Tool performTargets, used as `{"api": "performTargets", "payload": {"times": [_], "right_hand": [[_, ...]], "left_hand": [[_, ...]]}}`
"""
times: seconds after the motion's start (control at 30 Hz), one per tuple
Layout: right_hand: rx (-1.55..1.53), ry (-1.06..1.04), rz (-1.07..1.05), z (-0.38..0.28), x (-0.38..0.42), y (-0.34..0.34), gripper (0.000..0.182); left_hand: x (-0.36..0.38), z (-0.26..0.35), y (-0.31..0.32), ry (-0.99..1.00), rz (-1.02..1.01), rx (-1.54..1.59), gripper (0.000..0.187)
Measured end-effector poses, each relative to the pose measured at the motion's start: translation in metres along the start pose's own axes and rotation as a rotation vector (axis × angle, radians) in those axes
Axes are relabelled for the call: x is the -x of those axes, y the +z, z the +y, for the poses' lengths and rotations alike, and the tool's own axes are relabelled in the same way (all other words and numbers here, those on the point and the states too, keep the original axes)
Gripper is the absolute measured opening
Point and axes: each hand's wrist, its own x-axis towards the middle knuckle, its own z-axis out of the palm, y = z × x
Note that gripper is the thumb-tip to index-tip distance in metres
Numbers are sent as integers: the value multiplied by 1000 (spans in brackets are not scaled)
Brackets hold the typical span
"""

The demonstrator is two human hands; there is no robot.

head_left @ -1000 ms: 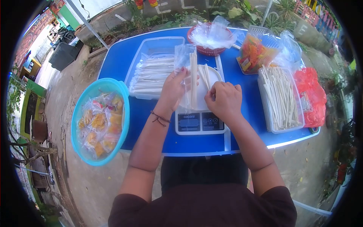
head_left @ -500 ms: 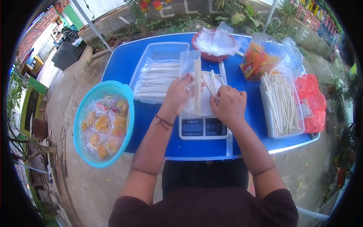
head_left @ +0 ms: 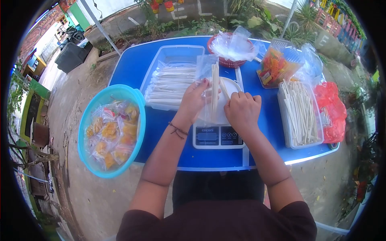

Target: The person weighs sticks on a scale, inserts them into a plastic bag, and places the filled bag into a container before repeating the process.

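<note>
My left hand is closed on a clear plastic bag held upright, with several pale thin sticks standing in it. Close to its right, my right hand grips a few more pale sticks that point up and leftward; its fingertips are partly hidden. Both hands are above a white kitchen scale, whose round plate shows behind them. Left of the bag, a clear tub holds rows of bagged sticks.
Loose sticks fill a box on the right, beside a red plastic bag. Farther back are a container of orange packets and a red basket of empty bags. A turquoise basin of packed snacks stands left of the blue table.
The sticks in my right hand have shifted; fewer show spread above the fingers and they lean closer to the bag. My left hand and bag have moved slightly right in view.
</note>
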Motion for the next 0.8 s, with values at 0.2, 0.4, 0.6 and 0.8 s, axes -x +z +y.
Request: {"api": "performTargets", "payload": {"times": [0.2,0.4,0.6,0.8], "right_hand": [[-461,147,63,9,-2,-2,10],[-569,133,140,10,0,-1,4],[-882,214,141,14,-5,-17,7],[-1099,84,247,16,-6,-10,5]], "left_hand": [[-4,-6,-8,-17,-17,5,41],[5,4,0,-92,-266,224,43],[14,5,3,23,-349,25,43],[14,-2,-5,69,-389,-145,42]]}}
